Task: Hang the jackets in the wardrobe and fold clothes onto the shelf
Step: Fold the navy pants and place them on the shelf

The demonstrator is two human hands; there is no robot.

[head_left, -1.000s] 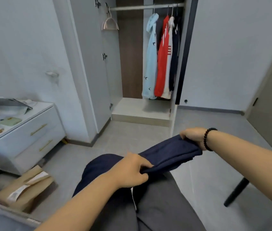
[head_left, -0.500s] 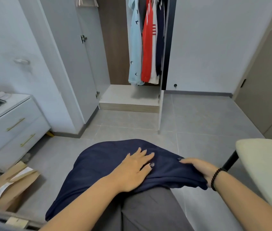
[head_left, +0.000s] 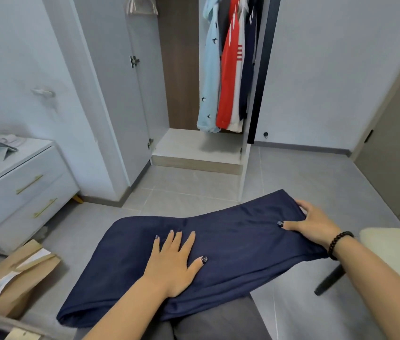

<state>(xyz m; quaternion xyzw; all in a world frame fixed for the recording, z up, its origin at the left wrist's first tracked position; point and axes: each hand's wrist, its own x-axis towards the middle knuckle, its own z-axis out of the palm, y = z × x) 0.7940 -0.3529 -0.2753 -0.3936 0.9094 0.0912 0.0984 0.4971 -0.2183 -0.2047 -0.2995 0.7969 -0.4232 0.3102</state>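
A grey tiled floor (head_left: pixel 304 173) runs to an open wardrobe (head_left: pixel 194 148) where jackets (head_left: pixel 228 77) hang. A navy garment (head_left: pixel 218 253) lies spread across the person's lap. The left hand (head_left: pixel 172 263) presses flat on it, fingers straight; the right hand (head_left: pixel 309 223) holds its right edge, fingers curled over.

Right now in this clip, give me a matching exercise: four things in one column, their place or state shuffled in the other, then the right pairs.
Things:
1. navy garment
2. red jacket
3. cardboard box
4. left hand

Places or states:
A. on the floor beside the drawer unit
B. hanging in the wardrobe
C. spread across the person's lap
D. flat, fingers straight, pressing on cloth

Pairs: 1-C, 2-B, 3-A, 4-D
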